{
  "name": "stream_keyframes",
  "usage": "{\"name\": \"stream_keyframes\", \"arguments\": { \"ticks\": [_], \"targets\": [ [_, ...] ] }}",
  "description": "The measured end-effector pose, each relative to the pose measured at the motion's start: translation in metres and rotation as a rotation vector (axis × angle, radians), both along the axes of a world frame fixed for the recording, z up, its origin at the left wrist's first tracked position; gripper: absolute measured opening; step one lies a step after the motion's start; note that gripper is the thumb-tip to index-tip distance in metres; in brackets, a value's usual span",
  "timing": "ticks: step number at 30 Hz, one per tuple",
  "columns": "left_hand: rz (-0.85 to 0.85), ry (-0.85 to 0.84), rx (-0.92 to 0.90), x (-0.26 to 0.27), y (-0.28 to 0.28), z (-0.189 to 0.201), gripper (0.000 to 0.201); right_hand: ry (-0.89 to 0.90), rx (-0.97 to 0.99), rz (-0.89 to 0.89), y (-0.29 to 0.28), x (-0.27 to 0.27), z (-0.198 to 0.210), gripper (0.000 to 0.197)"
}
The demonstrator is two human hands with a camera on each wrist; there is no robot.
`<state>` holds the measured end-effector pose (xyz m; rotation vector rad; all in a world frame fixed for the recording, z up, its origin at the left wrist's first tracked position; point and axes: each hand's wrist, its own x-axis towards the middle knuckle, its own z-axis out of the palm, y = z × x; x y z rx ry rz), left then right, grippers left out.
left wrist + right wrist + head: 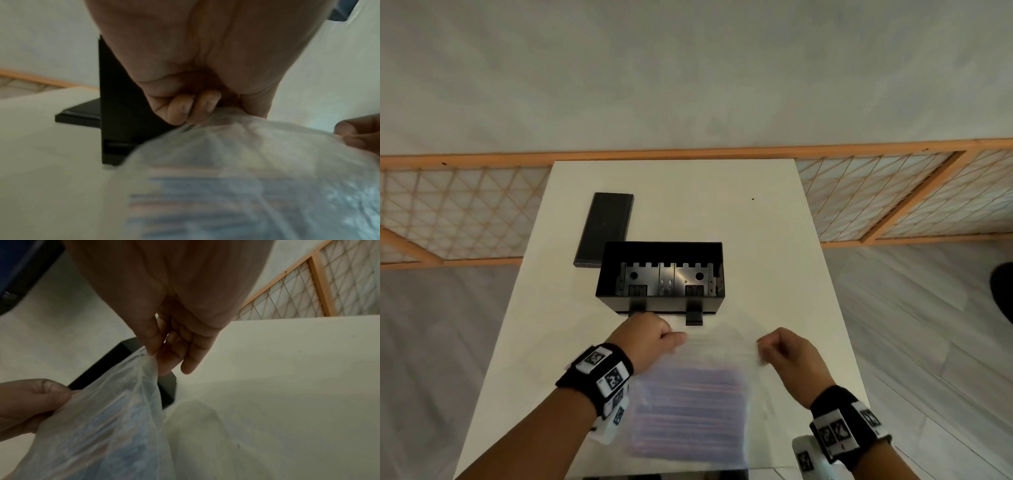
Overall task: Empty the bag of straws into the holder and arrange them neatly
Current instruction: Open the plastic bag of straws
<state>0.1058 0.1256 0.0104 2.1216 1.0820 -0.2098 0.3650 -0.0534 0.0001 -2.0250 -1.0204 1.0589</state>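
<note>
A clear plastic bag full of blue and red striped straws hangs over the near part of the white table. My left hand pinches its top left corner, and my right hand pinches its top right corner. The bag is blurred. Just beyond the hands stands the black straw holder, open on top, with metal parts showing inside and no straws visible in it.
The holder's flat black lid lies on the table behind and left of the holder. A wooden lattice screen lies on the floor past the table. A dark object sits at the right edge.
</note>
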Motion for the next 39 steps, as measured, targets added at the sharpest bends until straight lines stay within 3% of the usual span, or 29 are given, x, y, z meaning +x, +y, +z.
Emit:
{"name": "stream_keyframes", "arguments": {
  "ticks": [4, 12, 15, 18, 21, 24, 26, 28, 30, 33, 36, 39],
  "targets": [
    [0.003, 0.021, 0.076, -0.023, 0.007, 0.017, 0.064, -0.039, 0.035, 0.034, -0.009, -0.003, 0.017, 0.018],
    [0.031, 0.239, 0.346, -0.049, 0.031, 0.041, 0.045, -0.076, 0.068, 0.083, -0.016, -0.016, 0.024, 0.021],
    [0.123, 0.239, 0.424, -0.053, 0.023, 0.039, 0.034, -0.124, 0.131, 0.11, -0.013, -0.027, 0.027, 0.019],
    [0.226, 0.308, 0.388, -0.062, 0.018, 0.038, 0.017, -0.107, 0.166, 0.125, -0.015, -0.033, 0.034, 0.018],
    [0.33, 0.334, 0.204, -0.078, 0.005, 0.03, 0.014, -0.038, 0.119, 0.153, -0.022, -0.044, 0.044, 0.014],
    [0.643, 0.077, -0.074, -0.089, -0.012, 0.023, 0.007, 0.093, 0.12, 0.142, -0.027, -0.054, 0.051, 0.011],
    [0.896, -0.239, -0.403, -0.087, -0.023, 0.03, 0.002, 0.213, 0.134, 0.115, -0.027, -0.06, 0.052, 0.01],
    [1.099, -0.529, -0.735, -0.082, -0.034, 0.044, 0.011, 0.261, 0.121, 0.095, -0.025, -0.062, 0.052, 0.015],
    [1.153, -0.695, -0.886, -0.079, -0.04, 0.056, 0.016, 0.14, 0.091, 0.114, -0.021, -0.063, 0.049, 0.029],
    [1.153, -0.856, -1.021, -0.076, -0.047, 0.076, 0.017, -0.045, 0.093, 0.15, -0.015, -0.064, 0.049, 0.023],
    [1.114, -0.977, -1.098, -0.076, -0.055, 0.095, 0.018, -0.044, 0.093, 0.167, -0.012, -0.067, 0.058, 0.019],
    [1.161, -1.065, -1.068, -0.074, -0.062, 0.099, 0.016, 0.009, 0.131, 0.174, -0.012, -0.073, 0.074, 0.038]
  ]
}}
